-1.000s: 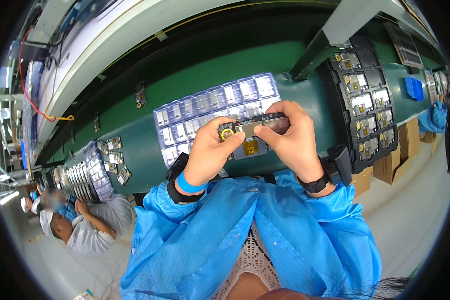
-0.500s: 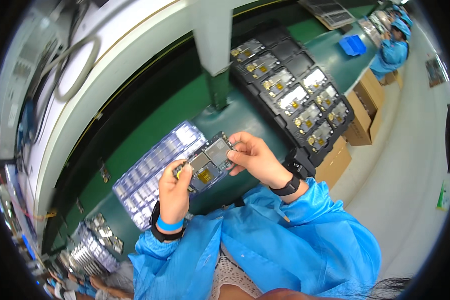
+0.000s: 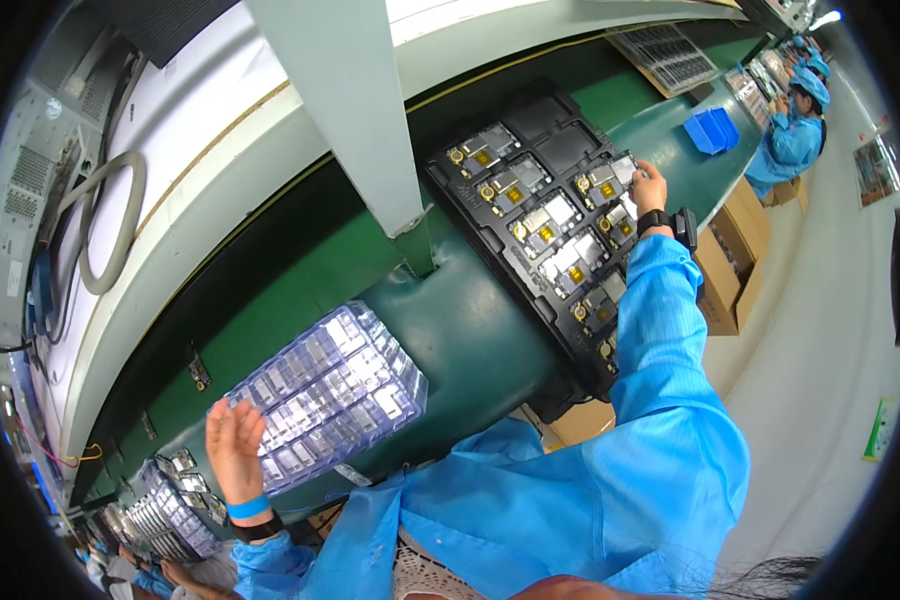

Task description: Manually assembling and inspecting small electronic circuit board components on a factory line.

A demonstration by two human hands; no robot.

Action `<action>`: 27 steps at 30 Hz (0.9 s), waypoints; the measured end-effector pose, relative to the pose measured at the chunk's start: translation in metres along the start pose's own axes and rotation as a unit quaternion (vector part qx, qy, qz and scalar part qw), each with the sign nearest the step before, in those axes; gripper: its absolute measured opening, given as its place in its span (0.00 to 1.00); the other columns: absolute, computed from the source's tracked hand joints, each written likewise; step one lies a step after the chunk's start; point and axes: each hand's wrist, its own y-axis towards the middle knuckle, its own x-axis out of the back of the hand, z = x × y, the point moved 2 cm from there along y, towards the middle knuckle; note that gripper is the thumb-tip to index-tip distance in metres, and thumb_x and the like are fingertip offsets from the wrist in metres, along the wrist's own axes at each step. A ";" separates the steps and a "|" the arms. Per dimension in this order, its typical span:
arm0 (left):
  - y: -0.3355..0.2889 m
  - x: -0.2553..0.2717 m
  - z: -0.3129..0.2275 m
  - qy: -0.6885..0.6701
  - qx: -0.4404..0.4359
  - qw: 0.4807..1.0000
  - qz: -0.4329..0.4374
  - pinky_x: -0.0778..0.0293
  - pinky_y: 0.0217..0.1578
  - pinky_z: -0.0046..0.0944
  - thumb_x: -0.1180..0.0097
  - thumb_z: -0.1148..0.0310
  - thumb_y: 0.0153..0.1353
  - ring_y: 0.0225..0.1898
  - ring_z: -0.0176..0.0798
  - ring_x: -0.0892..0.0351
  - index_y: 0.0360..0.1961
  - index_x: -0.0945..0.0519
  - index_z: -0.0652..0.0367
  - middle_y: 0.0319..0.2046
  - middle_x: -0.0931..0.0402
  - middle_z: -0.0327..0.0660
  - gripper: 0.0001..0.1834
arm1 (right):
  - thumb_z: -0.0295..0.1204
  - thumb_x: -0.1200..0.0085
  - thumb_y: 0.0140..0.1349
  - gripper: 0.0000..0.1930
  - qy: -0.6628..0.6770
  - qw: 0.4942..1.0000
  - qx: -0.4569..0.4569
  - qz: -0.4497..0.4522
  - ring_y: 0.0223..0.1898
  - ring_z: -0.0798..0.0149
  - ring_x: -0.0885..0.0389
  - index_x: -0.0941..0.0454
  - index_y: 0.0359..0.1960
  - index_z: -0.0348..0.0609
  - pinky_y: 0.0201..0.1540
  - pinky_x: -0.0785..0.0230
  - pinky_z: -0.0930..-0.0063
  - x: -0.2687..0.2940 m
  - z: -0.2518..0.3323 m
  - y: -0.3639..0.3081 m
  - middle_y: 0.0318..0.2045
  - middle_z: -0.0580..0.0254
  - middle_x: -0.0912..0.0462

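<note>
My right hand [image 3: 650, 188] reaches over the far right part of a black tray [image 3: 570, 148], its fingers closed at the end of a circuit board [image 3: 604, 186] in one of the pockets. The fingertips are partly hidden. Several more boards with yellow patches and round gold parts lie in that tray. My left hand [image 3: 235, 452] is raised at the left end of a clear plastic tray [image 3: 418, 390], its fingers loosely bent and apart, with nothing in them. Rows of small silvery pieces fill the clear tray.
A pale post [image 3: 340, 110] rises between the trays. Loose boards [image 3: 198, 368] lie on the green bench at left. A blue bin [image 3: 711, 130] stands farther off, near people in blue. Cardboard boxes [image 3: 722, 285] stand beside the bench at right.
Both hands held a circuit board over the clear tray before. My left hand has let go and moved left; my right hand has gone to the black tray at far right.
</note>
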 end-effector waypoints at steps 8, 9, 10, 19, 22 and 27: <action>0.037 0.096 0.012 -0.058 0.025 0.987 -0.147 0.26 0.41 0.35 0.54 0.70 0.60 0.42 0.37 0.25 0.48 0.34 0.59 0.41 0.27 0.42 0.15 | 0.40 0.51 0.55 0.15 -0.323 0.941 0.103 0.001 0.46 0.50 0.31 0.25 0.45 0.69 0.49 0.38 0.59 -0.019 0.008 -0.004 0.46 0.47 0.30; 0.043 0.105 0.014 -0.059 0.026 0.987 -0.145 0.26 0.41 0.35 0.54 0.70 0.60 0.42 0.37 0.25 0.48 0.34 0.59 0.41 0.27 0.42 0.15 | 0.40 0.51 0.55 0.15 -0.324 0.941 0.102 -0.001 0.46 0.50 0.31 0.25 0.45 0.69 0.49 0.38 0.59 -0.020 0.004 -0.009 0.46 0.47 0.30; 0.049 0.113 0.017 -0.069 0.036 0.985 -0.155 0.26 0.42 0.35 0.54 0.69 0.60 0.42 0.37 0.25 0.49 0.34 0.59 0.41 0.27 0.42 0.15 | 0.41 0.53 0.56 0.15 -0.358 0.921 0.149 -0.048 0.50 0.48 0.34 0.27 0.47 0.70 0.51 0.41 0.56 -0.022 -0.003 -0.013 0.48 0.44 0.31; 0.074 0.184 0.024 -0.110 0.063 0.974 -0.190 0.33 0.50 0.38 0.52 0.67 0.59 0.50 0.39 0.31 0.47 0.32 0.62 0.48 0.31 0.43 0.16 | 0.44 0.62 0.60 0.22 -0.420 0.863 0.278 -0.047 0.59 0.46 0.46 0.38 0.57 0.61 0.59 0.58 0.47 -0.048 -0.038 -0.009 0.54 0.44 0.37; 0.079 0.207 0.029 -0.125 0.040 0.975 -0.179 0.36 0.52 0.40 0.55 0.66 0.60 0.51 0.42 0.32 0.49 0.33 0.63 0.49 0.32 0.46 0.17 | 0.40 0.59 0.58 0.18 -0.634 0.682 0.356 -0.075 0.50 0.44 0.36 0.30 0.50 0.62 0.50 0.42 0.51 -0.043 -0.033 0.003 0.54 0.59 0.33; 0.101 0.188 0.002 -0.118 0.046 0.966 -0.225 0.27 0.45 0.44 0.57 0.72 0.60 0.44 0.47 0.26 0.49 0.37 0.64 0.44 0.30 0.51 0.16 | 0.33 0.58 0.58 0.20 -0.536 0.658 0.528 0.037 0.56 0.46 0.40 0.36 0.54 0.47 0.54 0.43 0.57 -0.041 -0.068 0.033 0.57 0.50 0.40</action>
